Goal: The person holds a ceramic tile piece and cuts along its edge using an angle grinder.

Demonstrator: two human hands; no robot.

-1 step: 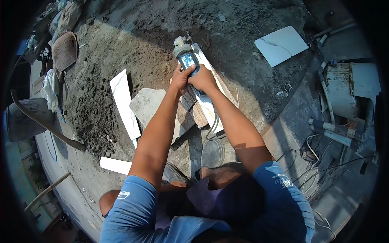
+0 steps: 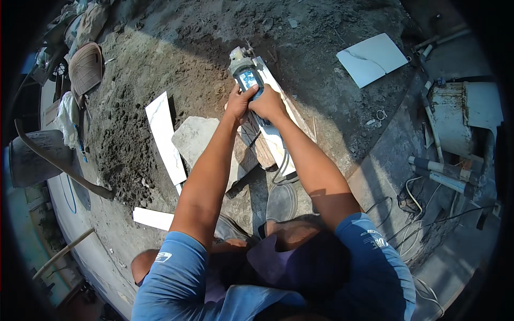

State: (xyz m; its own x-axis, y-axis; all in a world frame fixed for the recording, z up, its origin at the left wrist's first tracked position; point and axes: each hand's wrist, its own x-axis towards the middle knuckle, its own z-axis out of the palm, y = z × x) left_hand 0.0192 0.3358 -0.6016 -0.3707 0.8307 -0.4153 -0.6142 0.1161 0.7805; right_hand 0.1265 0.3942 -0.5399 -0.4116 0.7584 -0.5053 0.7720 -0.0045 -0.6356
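Both my hands are wrapped round the body of a blue and grey angle grinder (image 2: 247, 77), its head pointing away from me. My left hand (image 2: 237, 101) grips its left side, and my right hand (image 2: 269, 102) closes on the right and rear, thumbs near the top. The grinder is over the far end of a long white tile strip (image 2: 276, 80), its disc at the strip's edge. Beneath the strip lie wooden pieces (image 2: 264, 152), beside a broken grey slab (image 2: 195, 138). From the tool a dark cord (image 2: 279, 170) runs back toward my foot.
To the left lie a narrow white tile piece (image 2: 163, 134) and a smaller white strip (image 2: 152, 218). A veined tile (image 2: 372, 60) is on the dirt at the far right. A bucket (image 2: 43, 158) and wooden-handled tool (image 2: 64, 167) stand left; pipes (image 2: 439, 174) and cables (image 2: 409, 235) lie right.
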